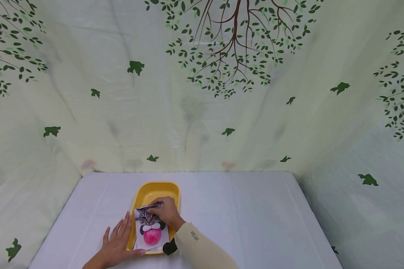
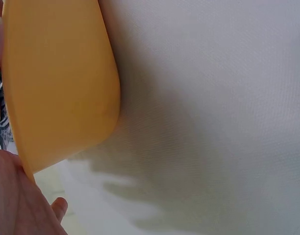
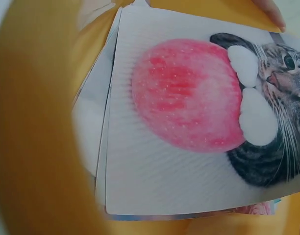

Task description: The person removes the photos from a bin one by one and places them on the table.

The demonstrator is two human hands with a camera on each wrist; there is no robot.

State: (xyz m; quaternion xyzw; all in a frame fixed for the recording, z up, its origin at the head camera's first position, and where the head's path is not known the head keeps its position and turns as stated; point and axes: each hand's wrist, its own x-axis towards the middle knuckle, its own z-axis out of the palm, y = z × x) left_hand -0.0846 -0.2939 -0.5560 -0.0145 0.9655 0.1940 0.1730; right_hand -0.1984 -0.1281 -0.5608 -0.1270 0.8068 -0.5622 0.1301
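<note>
A yellow tray (image 1: 157, 184) stands on the white-covered table and holds a small stack of picture cards. On top lies a card (image 1: 152, 237) printed with a tabby cat's face and a pink ball. My right hand (image 1: 168, 211) reaches over the tray and pinches this card near its far edge, which bends up slightly. My left hand (image 1: 118, 239) rests along the tray's left side, fingers straight and spread, thumb at the near rim. In the right wrist view, more cards (image 3: 93, 112) stick out from under the top one. The left wrist view shows the tray's outer wall (image 2: 62, 88).
The white tablecloth (image 1: 249, 220) stretches to the right of the tray. A pale curtain (image 1: 195, 123) with printed branches and green leaves hangs behind the table and along both sides. A small black object (image 1: 170, 247) sits by the right sleeve (image 1: 202, 246), overlapping the tray's near right corner.
</note>
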